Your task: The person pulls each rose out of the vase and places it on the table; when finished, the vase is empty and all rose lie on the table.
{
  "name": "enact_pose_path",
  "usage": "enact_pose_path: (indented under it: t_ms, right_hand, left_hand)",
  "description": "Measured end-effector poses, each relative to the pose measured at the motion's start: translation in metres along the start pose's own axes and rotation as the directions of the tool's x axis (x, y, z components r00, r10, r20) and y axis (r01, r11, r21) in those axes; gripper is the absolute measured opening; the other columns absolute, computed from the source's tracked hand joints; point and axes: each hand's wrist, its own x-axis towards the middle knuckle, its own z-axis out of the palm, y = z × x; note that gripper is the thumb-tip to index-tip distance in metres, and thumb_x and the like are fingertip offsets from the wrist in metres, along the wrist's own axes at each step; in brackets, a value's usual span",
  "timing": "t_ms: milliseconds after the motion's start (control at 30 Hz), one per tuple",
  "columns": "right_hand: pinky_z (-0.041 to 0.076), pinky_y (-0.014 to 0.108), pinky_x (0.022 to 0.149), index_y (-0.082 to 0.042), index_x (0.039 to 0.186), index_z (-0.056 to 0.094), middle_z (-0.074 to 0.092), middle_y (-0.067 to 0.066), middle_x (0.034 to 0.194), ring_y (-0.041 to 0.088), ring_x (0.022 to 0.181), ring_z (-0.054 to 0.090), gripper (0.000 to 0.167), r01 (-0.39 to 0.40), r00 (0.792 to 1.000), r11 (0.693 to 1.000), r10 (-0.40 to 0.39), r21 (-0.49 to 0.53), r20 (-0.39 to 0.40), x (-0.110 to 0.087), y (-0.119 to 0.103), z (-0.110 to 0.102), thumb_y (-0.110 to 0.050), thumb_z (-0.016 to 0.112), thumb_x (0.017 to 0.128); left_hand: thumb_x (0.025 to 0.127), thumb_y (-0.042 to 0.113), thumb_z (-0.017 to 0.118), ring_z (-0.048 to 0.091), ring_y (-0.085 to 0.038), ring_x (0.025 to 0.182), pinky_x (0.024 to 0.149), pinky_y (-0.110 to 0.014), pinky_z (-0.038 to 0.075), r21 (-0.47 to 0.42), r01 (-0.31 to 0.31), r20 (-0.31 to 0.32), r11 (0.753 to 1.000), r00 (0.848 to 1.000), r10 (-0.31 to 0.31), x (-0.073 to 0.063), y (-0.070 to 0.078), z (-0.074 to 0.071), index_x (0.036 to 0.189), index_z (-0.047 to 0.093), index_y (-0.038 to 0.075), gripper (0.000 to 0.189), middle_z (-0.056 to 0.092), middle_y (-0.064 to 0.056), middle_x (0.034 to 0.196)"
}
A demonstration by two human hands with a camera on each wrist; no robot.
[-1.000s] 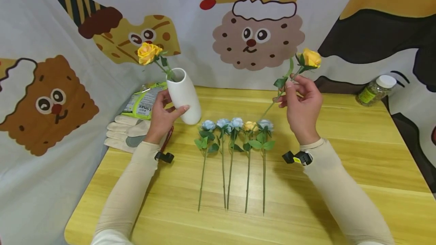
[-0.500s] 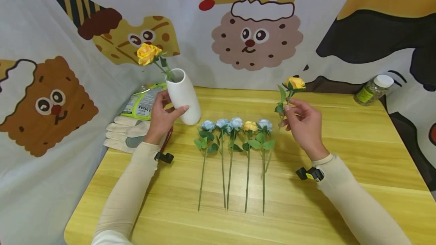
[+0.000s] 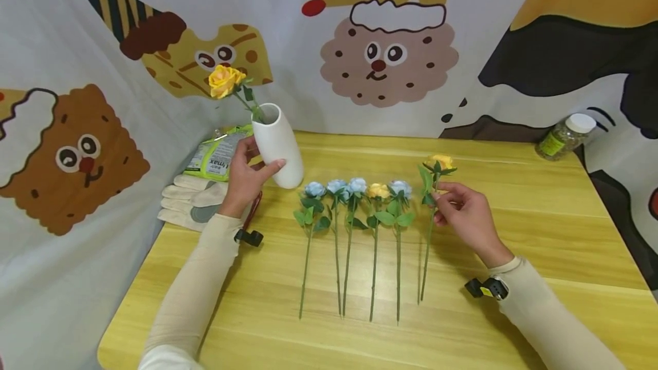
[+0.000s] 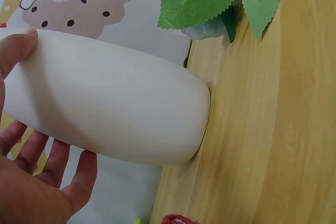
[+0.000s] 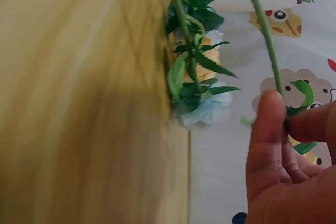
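My left hand [image 3: 247,173] holds a white vase [image 3: 281,150] from its left side, thumb across the front. In the left wrist view the vase [image 4: 121,98] has its base on the tabletop, and its mouth is out of frame. One yellow rose [image 3: 225,81] leans out of its mouth to the left. My right hand [image 3: 468,213] pinches another yellow rose [image 3: 428,250] by the stem, just under the bloom; its stem points down toward the table. In the right wrist view, thumb and forefinger meet on that green stem [image 5: 262,24].
Left of the held rose lies a row of blue roses [image 3: 357,185] with one yellow rose [image 3: 378,190] among them, stems toward me. Pale gloves [image 3: 187,204] and a green-grey packet [image 3: 213,156] sit behind my left wrist. A white-lidded jar [image 3: 565,137] stands back right.
My right hand has brought the yellow rose down and toward me, turning its stem from slanted to nearly in line with the row. My left hand and the vase have stayed put.
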Motion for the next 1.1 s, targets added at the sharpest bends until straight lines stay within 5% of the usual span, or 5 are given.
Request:
enact_pose_path:
  t_ms: [200, 600, 800, 1100]
  right_hand:
    - [0.065, 0.037, 0.061, 0.009, 0.137, 0.058, 0.067, 0.022, 0.099, 0.02, 0.064, 0.073, 0.037, -0.095, 0.987, 0.995, 0.099, -0.042, 0.13, -0.007, 0.012, -0.005, -0.013, 0.061, 0.108]
    - [0.067, 0.036, 0.07, 0.016, 0.145, 0.047, 0.069, 0.028, 0.112, 0.021, 0.077, 0.076, 0.046, -0.236, 0.914, 0.971, 0.235, -0.037, 0.33, -0.009, 0.024, -0.003, -0.004, 0.06, 0.106]
    - [0.067, 0.036, 0.073, 0.016, 0.149, 0.042, 0.066, 0.029, 0.117, 0.025, 0.082, 0.076, 0.051, -0.252, 0.889, 0.967, 0.246, -0.035, 0.385, -0.003, 0.026, 0.0, -0.004, 0.059, 0.106]
    - [0.067, 0.036, 0.075, 0.017, 0.151, 0.041, 0.066, 0.03, 0.118, 0.027, 0.084, 0.077, 0.052, -0.215, 0.885, 0.973, 0.231, -0.086, 0.404, -0.003, 0.021, -0.004, -0.005, 0.059, 0.107]
  left_hand:
    - [0.086, 0.024, 0.09, 0.056, -0.02, 0.125, 0.107, -0.046, 0.055, 0.02, -0.014, -0.005, 1.0, 1.0, 0.014, 0.001, 0.0, -0.002, 0.147, 0.049, 0.014, 0.075, 0.055, -0.006, 0.141]
    - [0.088, 0.028, 0.089, 0.055, -0.02, 0.126, 0.109, -0.047, 0.054, 0.057, -0.021, 0.007, 0.998, 1.0, 0.02, -0.002, -0.004, -0.002, 0.149, 0.046, 0.015, 0.075, 0.054, -0.007, 0.143]
    - [0.088, 0.027, 0.088, 0.055, -0.02, 0.126, 0.109, -0.048, 0.054, 0.059, -0.013, 0.016, 0.998, 1.0, 0.012, -0.001, -0.001, -0.002, 0.149, 0.045, 0.014, 0.076, 0.053, -0.008, 0.143]
    - [0.088, 0.028, 0.088, 0.055, -0.021, 0.126, 0.11, -0.052, 0.053, 0.082, -0.015, 0.029, 0.996, 1.0, 0.013, 0.001, 0.002, -0.002, 0.149, 0.044, 0.013, 0.077, 0.053, -0.009, 0.144]
